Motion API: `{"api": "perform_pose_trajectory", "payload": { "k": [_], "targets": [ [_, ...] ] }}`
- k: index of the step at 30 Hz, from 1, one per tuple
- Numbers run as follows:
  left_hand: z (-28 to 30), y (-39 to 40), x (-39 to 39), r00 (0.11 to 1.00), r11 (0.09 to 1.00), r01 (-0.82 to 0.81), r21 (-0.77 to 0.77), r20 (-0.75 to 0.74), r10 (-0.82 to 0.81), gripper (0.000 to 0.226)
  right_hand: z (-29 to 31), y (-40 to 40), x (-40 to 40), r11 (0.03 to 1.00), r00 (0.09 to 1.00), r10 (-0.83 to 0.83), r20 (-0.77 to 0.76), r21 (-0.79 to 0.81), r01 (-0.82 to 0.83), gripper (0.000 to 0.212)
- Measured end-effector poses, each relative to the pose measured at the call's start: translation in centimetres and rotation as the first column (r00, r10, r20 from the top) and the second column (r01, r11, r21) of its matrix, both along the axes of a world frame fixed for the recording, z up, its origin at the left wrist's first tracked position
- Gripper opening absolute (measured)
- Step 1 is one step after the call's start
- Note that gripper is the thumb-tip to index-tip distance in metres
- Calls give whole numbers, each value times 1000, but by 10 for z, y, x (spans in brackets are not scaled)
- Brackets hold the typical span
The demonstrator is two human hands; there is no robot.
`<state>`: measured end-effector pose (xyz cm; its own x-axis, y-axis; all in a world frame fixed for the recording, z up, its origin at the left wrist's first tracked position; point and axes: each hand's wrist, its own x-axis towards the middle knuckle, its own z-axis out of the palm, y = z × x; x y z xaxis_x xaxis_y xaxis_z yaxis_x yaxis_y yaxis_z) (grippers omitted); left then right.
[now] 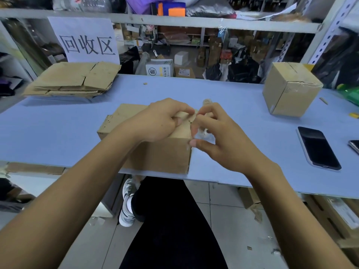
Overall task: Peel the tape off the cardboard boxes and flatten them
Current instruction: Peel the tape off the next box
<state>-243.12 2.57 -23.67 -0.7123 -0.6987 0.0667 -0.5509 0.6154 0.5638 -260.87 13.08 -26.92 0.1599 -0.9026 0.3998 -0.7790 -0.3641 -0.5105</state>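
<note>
Tape being peeled from a light, stiff box (155, 150) at the table's (58, 129) near edge.
The box top is being gripped by the left hand (161, 121); thin, clingy tape (202, 134) is apparently being pinched by the right hand (217, 140).

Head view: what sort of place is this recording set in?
Probably a warehouse or parcel stockroom with a recycling bench. Metal shelving crammed with bags and cartons stands behind the blue table, a stack of flattened cardboard lies under a handwritten sign, and a taped box waits at the right.
</note>
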Motion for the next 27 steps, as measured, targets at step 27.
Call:
{"api": "perform_pose_trajectory", "payload": {
  "k": [27],
  "targets": [
    [-16,24,-21,959,911,-171,-376,150,242,69,-11,-47,-22,988,821,-154,549,113,110,16]
  ]
}}
